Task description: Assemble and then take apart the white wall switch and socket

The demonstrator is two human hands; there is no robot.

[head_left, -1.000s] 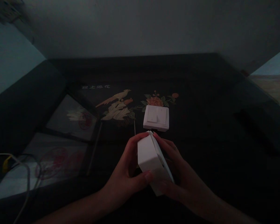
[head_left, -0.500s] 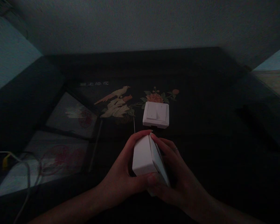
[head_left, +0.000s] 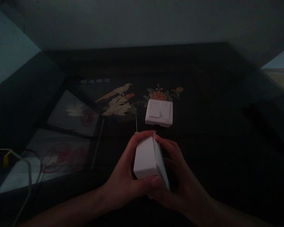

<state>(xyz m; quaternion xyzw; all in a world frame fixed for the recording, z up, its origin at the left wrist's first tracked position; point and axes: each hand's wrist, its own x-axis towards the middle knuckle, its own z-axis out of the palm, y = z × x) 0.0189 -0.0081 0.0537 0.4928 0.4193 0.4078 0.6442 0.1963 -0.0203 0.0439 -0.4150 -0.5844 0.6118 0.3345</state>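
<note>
Both hands hold a white switch box tilted on its side, with a thin plate along its right face. My left hand wraps the box from the left, fingers over the far edge and thumb across the near end. From the right, my right hand presses on the plate, its fingertips meeting the left ones at the top. Just beyond the hands, a white double wall switch lies face up on the dark table. A thin metal shaft, perhaps a screwdriver, runs behind my left fingers, its lower end mostly hidden.
The glossy black table carries a bird-and-flower picture and reflects a window. Pale cables with a yellow tag hang at the left. A grey wall stands behind. The room is dim.
The plate sits slightly closer against the box, and the right hand has moved in a little. The view has shifted slightly; the switch on the table stays put.
</note>
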